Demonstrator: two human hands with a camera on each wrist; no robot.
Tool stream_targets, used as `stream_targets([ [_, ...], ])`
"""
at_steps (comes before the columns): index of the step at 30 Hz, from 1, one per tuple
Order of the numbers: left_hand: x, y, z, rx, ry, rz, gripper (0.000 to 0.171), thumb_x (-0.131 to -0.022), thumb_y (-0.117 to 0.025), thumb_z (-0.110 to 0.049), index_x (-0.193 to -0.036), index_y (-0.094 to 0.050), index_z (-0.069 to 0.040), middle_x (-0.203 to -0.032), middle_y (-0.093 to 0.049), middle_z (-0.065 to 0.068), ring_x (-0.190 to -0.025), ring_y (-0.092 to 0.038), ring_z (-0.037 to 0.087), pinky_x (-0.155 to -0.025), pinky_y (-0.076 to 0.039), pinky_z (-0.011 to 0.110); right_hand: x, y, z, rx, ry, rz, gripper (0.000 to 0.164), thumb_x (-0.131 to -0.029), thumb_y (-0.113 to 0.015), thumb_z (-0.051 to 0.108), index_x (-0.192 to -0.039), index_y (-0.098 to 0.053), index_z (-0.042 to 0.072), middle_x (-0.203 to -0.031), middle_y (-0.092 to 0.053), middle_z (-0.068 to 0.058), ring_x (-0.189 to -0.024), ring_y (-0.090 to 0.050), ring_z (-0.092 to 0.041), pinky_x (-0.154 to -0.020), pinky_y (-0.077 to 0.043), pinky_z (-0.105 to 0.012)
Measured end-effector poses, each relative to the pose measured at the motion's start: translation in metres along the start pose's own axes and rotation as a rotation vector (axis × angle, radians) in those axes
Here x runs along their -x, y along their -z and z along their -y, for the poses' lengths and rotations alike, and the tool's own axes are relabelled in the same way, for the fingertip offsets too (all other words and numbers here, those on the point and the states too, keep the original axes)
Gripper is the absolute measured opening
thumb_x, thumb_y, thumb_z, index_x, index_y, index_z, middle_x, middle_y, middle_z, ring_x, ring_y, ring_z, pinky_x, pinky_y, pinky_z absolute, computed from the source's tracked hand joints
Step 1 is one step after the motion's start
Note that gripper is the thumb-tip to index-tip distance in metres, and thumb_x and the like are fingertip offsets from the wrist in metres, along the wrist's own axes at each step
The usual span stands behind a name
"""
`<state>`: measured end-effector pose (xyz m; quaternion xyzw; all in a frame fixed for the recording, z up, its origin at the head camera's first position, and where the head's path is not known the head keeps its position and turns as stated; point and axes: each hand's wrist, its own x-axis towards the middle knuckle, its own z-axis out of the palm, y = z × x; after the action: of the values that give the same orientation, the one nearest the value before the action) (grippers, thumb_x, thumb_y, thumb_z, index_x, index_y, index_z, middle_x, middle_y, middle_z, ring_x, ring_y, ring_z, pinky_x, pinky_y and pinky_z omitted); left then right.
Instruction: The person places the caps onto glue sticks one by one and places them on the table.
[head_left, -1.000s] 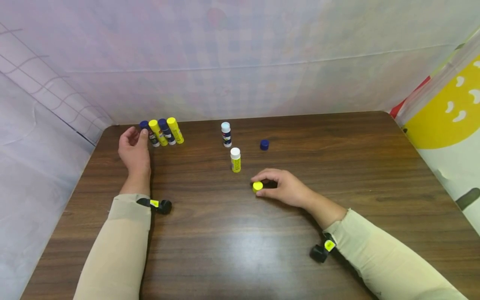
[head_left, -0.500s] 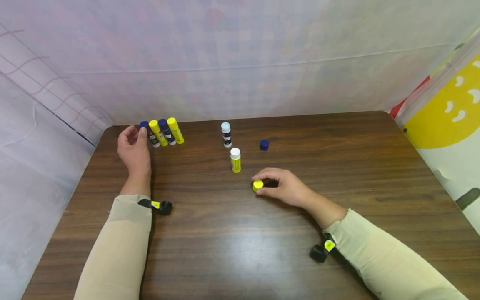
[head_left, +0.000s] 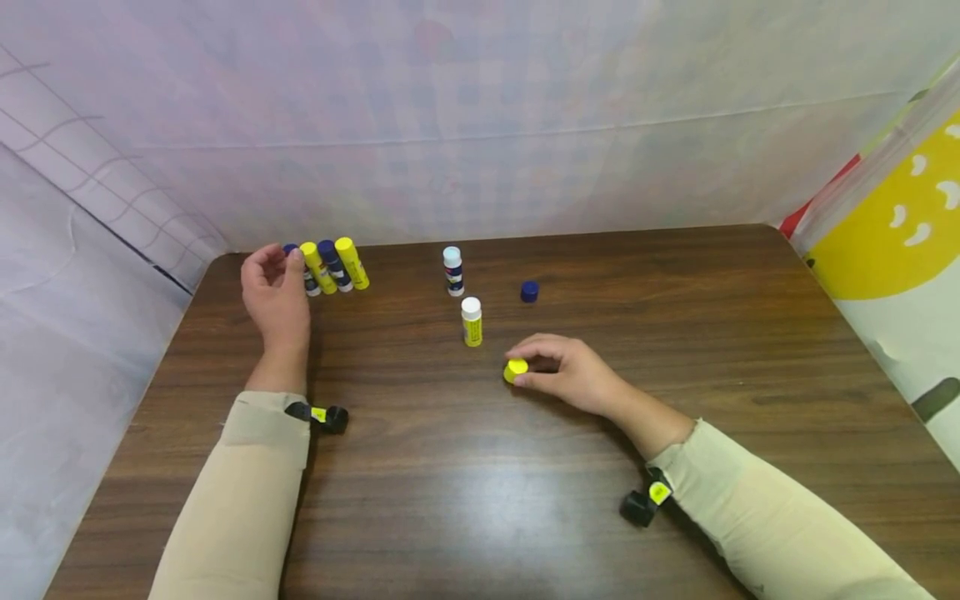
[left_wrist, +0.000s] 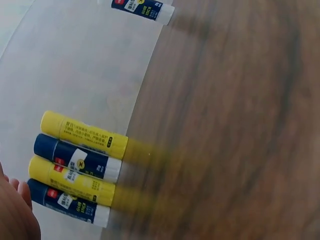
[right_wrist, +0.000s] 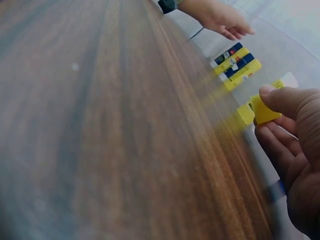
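My right hand (head_left: 573, 375) pinches a yellow glue-stick cap (head_left: 516, 371) between thumb and fingers. In the right wrist view this cap (right_wrist: 265, 111) looks tilted, one edge higher. Up and left of it stands an uncapped yellow glue stick (head_left: 472, 330), white top showing. Behind that, an uncapped blue glue stick (head_left: 453, 279) is upright. The left hand (head_left: 279, 296), fingers loosely bent, is beside a row of capped glue sticks, partly hiding the outermost blue one (left_wrist: 70, 202). Whether it touches that stick I cannot tell; it holds nothing that I can see.
A loose blue cap (head_left: 529, 291) lies right of the uncapped sticks. In the row are also a yellow stick (head_left: 318, 268), a blue stick (head_left: 334, 266) and another yellow one (head_left: 352, 263). A pale curtain (head_left: 480, 125) hangs behind the wooden table (head_left: 420, 467).
The yellow cap in my right hand has tilted slightly and shifted a little. My left hand has moved slightly up and right, covering more of the outermost blue stick.
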<state>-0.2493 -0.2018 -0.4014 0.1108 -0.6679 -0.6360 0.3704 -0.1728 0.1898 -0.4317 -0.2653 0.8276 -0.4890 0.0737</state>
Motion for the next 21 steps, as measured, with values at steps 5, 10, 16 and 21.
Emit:
stream_targets([
  [5, 0.006, -0.004, -0.007, -0.011, -0.022, 0.057, 0.032, -0.098, -0.073, -0.014, -0.124, -0.062, 0.002, -0.112, -0.058, -0.004, -0.103, -0.056, 0.006, -0.092, -0.047, 0.022, 0.001, 0.000, 0.002, 0.002, 0.005, -0.014, 0.032, -0.089, -0.082, 0.007, -0.120, -0.075, 0.005, -0.121, -0.074, -0.009, -0.112, -0.071, -0.023, -0.093, -0.059, -0.024],
  [10, 0.013, -0.009, -0.014, -0.033, -0.060, 0.130, 0.035, -0.099, -0.072, -0.017, -0.126, -0.061, 0.003, -0.111, -0.055, -0.011, -0.106, -0.055, 0.006, -0.089, -0.046, 0.020, 0.001, 0.000, 0.003, 0.007, -0.012, -0.012, 0.031, -0.089, -0.082, 0.009, -0.120, -0.076, 0.007, -0.122, -0.074, -0.006, -0.113, -0.071, -0.022, -0.093, -0.059, -0.025],
  [16, 0.021, -0.014, -0.020, -0.072, -0.142, 0.222, 0.036, -0.100, -0.071, -0.015, -0.128, -0.061, 0.005, -0.110, -0.052, -0.017, -0.106, -0.054, 0.008, -0.088, -0.046, 0.019, 0.001, 0.001, 0.005, -0.010, -0.015, -0.016, 0.031, -0.090, -0.081, 0.009, -0.120, -0.075, 0.006, -0.122, -0.074, -0.007, -0.113, -0.070, -0.023, -0.093, -0.059, -0.025],
  [21, 0.027, -0.019, -0.024, -0.081, -0.184, 0.274, 0.034, -0.100, -0.071, -0.015, -0.127, -0.062, 0.004, -0.110, -0.051, -0.015, -0.107, -0.053, 0.005, -0.089, -0.047, 0.018, 0.002, 0.001, 0.005, -0.015, -0.010, -0.025, 0.031, -0.090, -0.081, 0.009, -0.121, -0.075, 0.006, -0.122, -0.074, -0.008, -0.113, -0.070, -0.023, -0.093, -0.059, -0.025],
])
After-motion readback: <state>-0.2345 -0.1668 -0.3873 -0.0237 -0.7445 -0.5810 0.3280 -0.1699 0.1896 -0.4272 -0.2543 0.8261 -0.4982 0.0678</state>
